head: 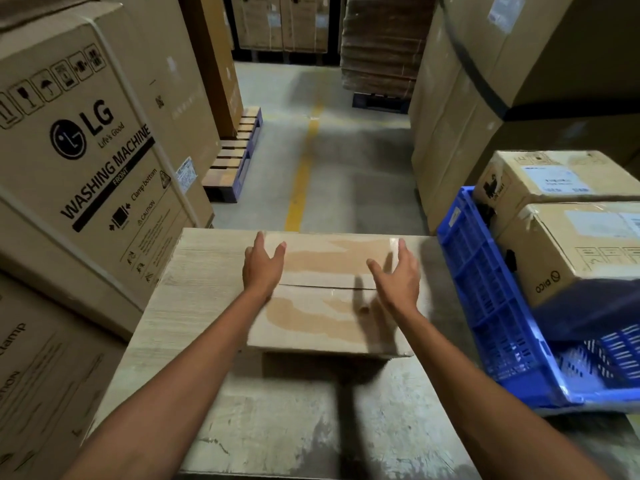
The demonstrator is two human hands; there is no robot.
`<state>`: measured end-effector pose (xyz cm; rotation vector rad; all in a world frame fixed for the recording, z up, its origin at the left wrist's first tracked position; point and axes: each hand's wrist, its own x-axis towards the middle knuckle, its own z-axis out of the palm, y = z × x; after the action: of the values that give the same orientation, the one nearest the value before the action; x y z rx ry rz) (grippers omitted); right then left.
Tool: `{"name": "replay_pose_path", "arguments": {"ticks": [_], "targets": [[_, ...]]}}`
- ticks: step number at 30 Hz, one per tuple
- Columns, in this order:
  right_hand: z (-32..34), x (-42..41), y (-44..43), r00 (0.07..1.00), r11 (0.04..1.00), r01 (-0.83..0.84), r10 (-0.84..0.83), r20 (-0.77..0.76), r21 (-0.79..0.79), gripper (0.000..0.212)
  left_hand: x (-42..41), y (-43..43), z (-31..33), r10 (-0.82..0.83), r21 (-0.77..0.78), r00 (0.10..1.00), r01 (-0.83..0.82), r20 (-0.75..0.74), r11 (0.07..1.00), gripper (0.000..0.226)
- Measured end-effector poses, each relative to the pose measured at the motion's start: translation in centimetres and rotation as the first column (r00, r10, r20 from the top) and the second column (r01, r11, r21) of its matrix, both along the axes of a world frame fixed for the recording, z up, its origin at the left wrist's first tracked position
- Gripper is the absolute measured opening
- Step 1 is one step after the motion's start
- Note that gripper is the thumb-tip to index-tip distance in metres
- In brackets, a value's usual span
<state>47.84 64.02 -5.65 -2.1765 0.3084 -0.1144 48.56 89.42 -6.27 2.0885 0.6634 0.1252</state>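
Note:
A taped brown cardboard box (325, 299) lies flat on a worn wooden table (277, 420), near the table's far edge. My left hand (261, 268) sits at the box's far left corner with straight, spread fingers. Over the box's right side is my right hand (398, 275), fingers straight and thumb spread. Whether either hand touches the box I cannot tell. Neither hand grips anything.
A blue plastic crate (485, 299) at the table's right holds two cardboard boxes (568, 247). A large washing machine carton (90, 161) stands close on the left. Tall cartons (485, 98) rise on the right. An aisle with a yellow floor line (301, 171) runs ahead.

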Motion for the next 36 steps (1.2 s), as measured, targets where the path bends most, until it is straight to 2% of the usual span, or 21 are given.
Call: {"name": "replay_pose_path", "arguments": {"ticks": [4, 7, 11, 15, 24, 26, 27, 29, 31, 34, 36], "targets": [[3.7, 0.1, 0.5, 0.994, 0.994, 0.106, -0.105, 0.017, -0.036, 0.08, -1.2, 0.0, 2.2, 0.068, -0.018, 0.992, -0.066, 0.108, 0.998, 0.06], [5.1, -0.8, 0.8, 0.991, 0.992, 0.128, -0.129, 0.039, 0.01, 0.056, -2.6, 0.2, 3.0, 0.132, -0.065, 0.969, -0.121, 0.209, 0.991, 0.048], [4.4, -2.9, 1.3, 0.962, 0.96, 0.241, -0.255, 0.094, 0.14, 0.032, -5.3, 0.6, 2.7, 0.137, -0.104, 0.915, -0.105, 0.38, 0.989, 0.032], [2.7, -5.0, 1.7, 0.943, 0.946, 0.278, -0.301, 0.14, 0.166, 0.034, -8.2, 1.2, 1.0, 0.123, -0.111, 0.869, -0.079, 0.479, 0.991, 0.039], [1.1, -8.6, 1.8, 0.934, 0.938, 0.301, -0.326, 0.143, 0.17, 0.037, -12.0, 2.5, -1.0, 0.024, -0.078, 0.853, 0.02, 0.521, 0.997, 0.037], [1.0, -9.3, 2.1, 0.935, 0.945, 0.288, -0.313, 0.169, 0.156, 0.035, -12.5, 2.8, -1.3, -0.018, -0.013, 0.868, 0.028, 0.496, 1.0, 0.037], [0.8, -9.5, 2.3, 0.932, 0.952, 0.281, -0.301, 0.204, 0.123, 0.031, -12.7, 2.9, -1.3, -0.056, 0.051, 0.87, 0.036, 0.489, 0.998, 0.035], [0.4, -9.6, 2.9, 0.932, 0.959, 0.262, -0.223, 0.287, -0.105, 0.022, -13.0, 2.8, -1.3, -0.166, 0.259, 0.853, 0.038, 0.495, 0.965, 0.023], [0.4, -9.6, 4.0, 0.932, 0.934, 0.173, -0.053, 0.358, -0.312, 0.016, -13.2, 2.7, -1.3, -0.328, 0.501, 0.801, 0.04, 0.502, 0.865, 0.014], [0.5, -9.7, 6.2, 0.859, 0.94, -0.103, 0.249, 0.447, -0.326, 0.012, -13.2, 2.3, -1.1, -0.512, 0.651, 0.704, 0.094, 0.491, 0.753, 0.011], [0.6, -9.7, 8.0, 0.806, 0.886, -0.253, 0.415, 0.421, -0.388, 0.015, -13.0, 1.7, -0.9, -0.574, 0.684, 0.677, 0.142, 0.46, 0.715, 0.018]]}}
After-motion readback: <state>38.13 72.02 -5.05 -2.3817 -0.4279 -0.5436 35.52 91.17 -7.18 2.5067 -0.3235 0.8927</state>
